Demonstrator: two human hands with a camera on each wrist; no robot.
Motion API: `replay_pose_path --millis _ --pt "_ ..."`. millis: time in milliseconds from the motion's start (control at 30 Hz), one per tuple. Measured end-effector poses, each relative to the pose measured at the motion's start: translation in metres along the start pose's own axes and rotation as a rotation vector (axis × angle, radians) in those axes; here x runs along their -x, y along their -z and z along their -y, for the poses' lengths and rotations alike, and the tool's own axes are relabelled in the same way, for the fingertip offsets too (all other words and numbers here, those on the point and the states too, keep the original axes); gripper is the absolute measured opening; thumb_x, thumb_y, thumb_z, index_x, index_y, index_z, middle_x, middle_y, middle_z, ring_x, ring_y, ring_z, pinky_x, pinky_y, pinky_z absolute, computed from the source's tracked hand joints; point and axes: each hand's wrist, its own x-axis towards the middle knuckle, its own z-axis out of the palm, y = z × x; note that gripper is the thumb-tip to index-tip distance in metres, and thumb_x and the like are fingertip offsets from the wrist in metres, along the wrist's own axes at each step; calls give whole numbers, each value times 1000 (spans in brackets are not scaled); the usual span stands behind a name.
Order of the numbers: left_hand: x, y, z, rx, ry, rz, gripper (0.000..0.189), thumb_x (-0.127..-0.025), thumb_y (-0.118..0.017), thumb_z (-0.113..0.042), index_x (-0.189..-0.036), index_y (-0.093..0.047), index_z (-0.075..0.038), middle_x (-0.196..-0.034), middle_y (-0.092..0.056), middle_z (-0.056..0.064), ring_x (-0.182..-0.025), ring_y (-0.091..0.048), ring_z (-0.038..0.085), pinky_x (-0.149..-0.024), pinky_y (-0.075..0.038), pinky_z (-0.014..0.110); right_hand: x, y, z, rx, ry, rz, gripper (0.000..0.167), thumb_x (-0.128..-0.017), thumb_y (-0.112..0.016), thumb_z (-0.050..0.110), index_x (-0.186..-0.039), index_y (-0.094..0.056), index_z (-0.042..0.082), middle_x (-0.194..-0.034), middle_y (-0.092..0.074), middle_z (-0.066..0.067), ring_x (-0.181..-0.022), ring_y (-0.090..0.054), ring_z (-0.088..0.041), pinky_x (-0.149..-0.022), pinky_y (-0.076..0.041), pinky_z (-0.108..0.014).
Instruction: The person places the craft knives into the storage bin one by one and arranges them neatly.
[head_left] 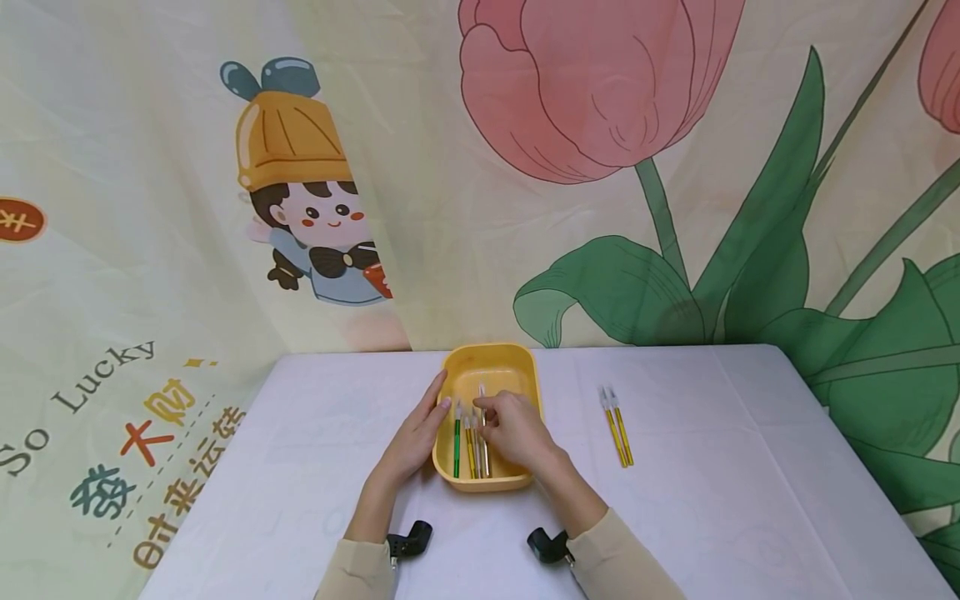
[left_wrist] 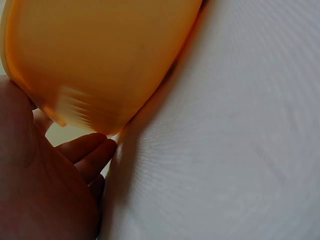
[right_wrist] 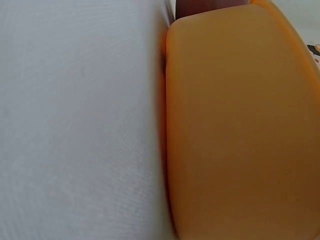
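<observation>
A yellow plastic tray stands on the table, holding several slim capped pens, among them a green pen and a yellow pen. My left hand grips the tray's left wall, thumb over the rim and fingers along the outside. In the left wrist view, those fingers lie against the tray's lower side. Inside the tray, my right hand has curled fingers and pinches a pale-tipped pen at the right of the row. The right wrist view shows mostly the tray's outer wall.
Two yellow pens with clear caps lie side by side on the white tablecloth, right of the tray. Behind the table hangs a printed curtain. A small black camera sits at each wrist.
</observation>
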Motion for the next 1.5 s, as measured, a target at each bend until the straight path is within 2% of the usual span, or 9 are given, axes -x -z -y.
replay_pose_path --millis 200,567,1133,1433,1500 --pt "1 0 0 -9 -3 1 57 -111 -37 -52 -165 -20 -44 -174 -20 -8 -162 -14 24 -131 -11 54 1 0 1 10 -9 42 39 -90 -78 3 -129 -73 3 -86 -66 -1 -78 -55 -14 -66 -48 -23" --pt "1 0 0 -18 -2 -3 58 -110 -37 -55 -165 -19 -45 -174 -20 -9 -162 -14 24 -131 -11 56 -1 0 -1 27 -8 65 37 -90 -79 3 -127 -75 4 -81 -64 1 -76 -55 -14 -64 -47 -23" --pt "0 0 0 -29 3 -9 57 -111 -37 -54 -164 -19 -47 -173 -20 -10 -162 -14 23 -131 -11 55 -1 -6 -3 82 -33 121 40 -90 -81 9 -129 -74 5 -77 -63 5 -73 -55 -12 -64 -46 -23" --pt "0 -1 1 -24 10 -10 57 -111 -37 -51 -165 -19 -45 -174 -20 -9 -162 -14 24 -131 -11 56 -1 -9 -3 114 -33 148 39 -90 -82 11 -128 -75 5 -90 -71 0 -79 -58 -14 -71 -51 -27" --pt "0 -1 0 -15 1 -9 58 -111 -38 -51 -165 -19 -43 -174 -20 -9 -162 -14 24 -131 -11 55 -1 -8 -2 123 -39 154 39 -90 -82 12 -128 -74 5 -99 -76 -3 -85 -62 -15 -78 -55 -30"
